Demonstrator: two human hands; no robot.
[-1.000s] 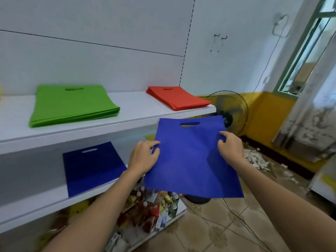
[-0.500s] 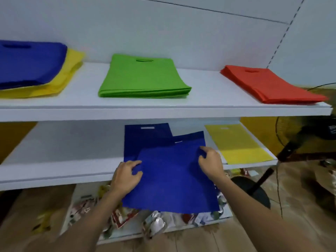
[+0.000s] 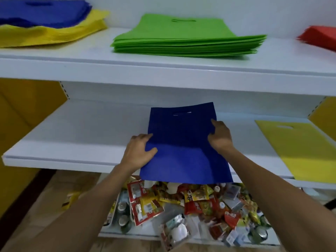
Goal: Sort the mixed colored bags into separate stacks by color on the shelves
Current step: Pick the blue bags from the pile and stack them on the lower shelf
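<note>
I hold a blue bag (image 3: 183, 146) flat over the middle shelf (image 3: 81, 135), its near end hanging past the shelf's front edge. My left hand (image 3: 139, 151) grips its left edge, thumb on top. At the right edge, my right hand (image 3: 221, 136) pinches the bag. The bag covers the spot where another blue bag lay; that one is hidden. A yellow bag (image 3: 300, 148) lies on the same shelf to the right. On the top shelf (image 3: 163, 70) sit a mixed blue and yellow pile (image 3: 45, 24), a green stack (image 3: 185, 37) and a red stack (image 3: 320, 38).
Below the middle shelf, a bottom shelf (image 3: 127, 233) holds several snack packets (image 3: 190, 199) and small bottles. Yellow wall panels show behind the shelving at the left and right. The floor is tan tile.
The view has swung left and down toward the shelves. Both hands have carried the blue bag forward onto the middle shelf, over the blue bag lying there.
</note>
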